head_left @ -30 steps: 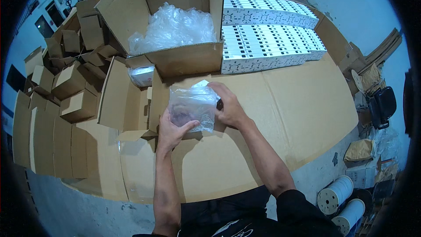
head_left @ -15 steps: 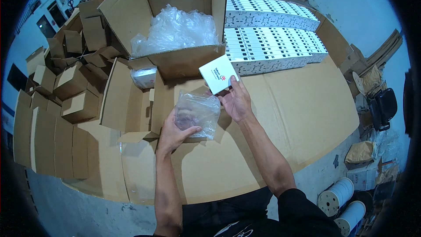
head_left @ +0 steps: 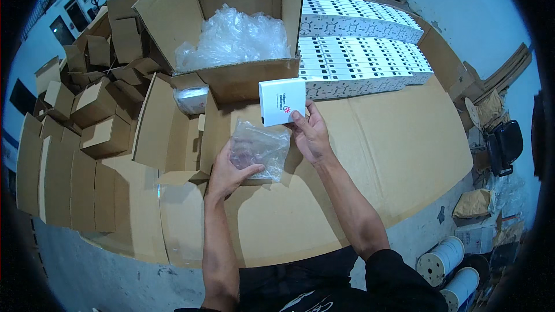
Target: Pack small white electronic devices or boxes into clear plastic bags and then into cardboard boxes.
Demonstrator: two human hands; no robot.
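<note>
The right hand (head_left: 312, 138) was closed in a pinch on a white square box (head_left: 274, 99), thumb on its front, fingers partly hidden behind, holding it up near the right corner of a large carton (head_left: 245, 81). Just below, the left hand (head_left: 226, 174) gripped a clear plastic bag (head_left: 263, 149), its fingers mostly out of sight. The large carton, flaps up, held a heap of crumpled clear film (head_left: 237, 37). A smaller open carton (head_left: 157, 133), left of the bag, held a plastic-wrapped item (head_left: 191, 100) at its far end, partly covered by the wall. Stacked white boxes (head_left: 358, 60) stood to the right. The cardboard-topped surface (head_left: 381, 144) gave room right of the right forearm, out to its curved edge.
</note>
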